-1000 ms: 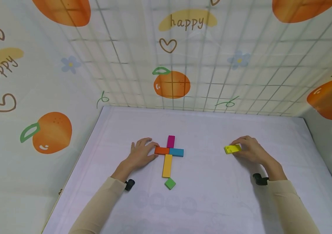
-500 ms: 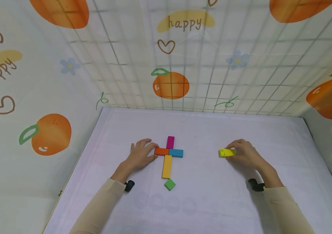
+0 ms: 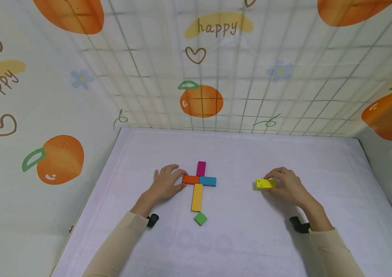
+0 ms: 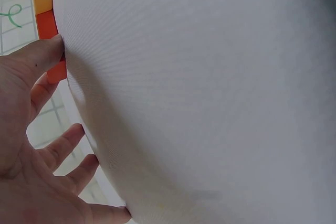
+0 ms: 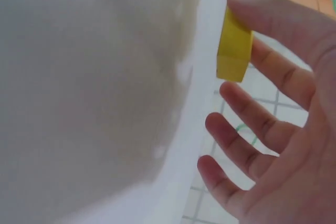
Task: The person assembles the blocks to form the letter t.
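My left hand (image 3: 165, 184) rests at the left end of an orange block (image 3: 190, 179), thumb and index finger pinching it from two sides; its other fingers spread on the table. In the left wrist view the thumb lies over the orange block (image 4: 46, 24). A blue block (image 3: 208, 181) meets its right end, a magenta block (image 3: 201, 168) stands behind the joint, and a long yellow-orange block (image 3: 197, 197) runs toward me. A green square block (image 3: 200, 218) lies below. My right hand (image 3: 287, 186) pinches a bright yellow block (image 5: 236, 40) between thumb and index finger, other fingers loose.
A white cloth covers the table (image 3: 237, 231). Behind it rises a patterned curtain (image 3: 237, 84) over a wire grid, with printed sheets at both sides. Black wrist cameras sit by both cuffs.
My right hand has moved left and a little nearer to me with the yellow block, which has turned slightly. The left hand and the other blocks keep their places.
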Tool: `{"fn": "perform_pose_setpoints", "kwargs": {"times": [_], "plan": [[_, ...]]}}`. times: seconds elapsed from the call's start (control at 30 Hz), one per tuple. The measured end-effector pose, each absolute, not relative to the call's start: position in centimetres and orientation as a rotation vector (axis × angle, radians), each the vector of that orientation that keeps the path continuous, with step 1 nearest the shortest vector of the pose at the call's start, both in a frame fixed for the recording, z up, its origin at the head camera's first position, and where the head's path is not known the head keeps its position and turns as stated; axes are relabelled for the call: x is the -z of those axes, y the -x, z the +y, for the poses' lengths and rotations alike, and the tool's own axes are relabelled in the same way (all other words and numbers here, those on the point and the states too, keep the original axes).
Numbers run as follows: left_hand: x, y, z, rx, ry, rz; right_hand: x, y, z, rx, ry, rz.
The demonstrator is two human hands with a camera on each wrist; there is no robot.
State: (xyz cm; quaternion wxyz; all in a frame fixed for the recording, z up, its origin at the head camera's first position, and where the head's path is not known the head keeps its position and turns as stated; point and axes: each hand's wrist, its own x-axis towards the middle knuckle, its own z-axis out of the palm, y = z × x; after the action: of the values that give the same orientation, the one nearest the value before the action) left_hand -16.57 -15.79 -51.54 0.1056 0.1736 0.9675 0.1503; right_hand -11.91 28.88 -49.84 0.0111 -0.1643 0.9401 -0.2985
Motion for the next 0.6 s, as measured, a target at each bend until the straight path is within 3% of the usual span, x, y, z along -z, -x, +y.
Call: {"fn": "perform_pose_setpoints", "kwargs": {"times": [0.6], "plan": [[51.4, 16.5, -15.9, -0.446, -0.51, 2.856, 50.1, 9.8, 25.0, 0.981, 0.553, 2.945]]}}
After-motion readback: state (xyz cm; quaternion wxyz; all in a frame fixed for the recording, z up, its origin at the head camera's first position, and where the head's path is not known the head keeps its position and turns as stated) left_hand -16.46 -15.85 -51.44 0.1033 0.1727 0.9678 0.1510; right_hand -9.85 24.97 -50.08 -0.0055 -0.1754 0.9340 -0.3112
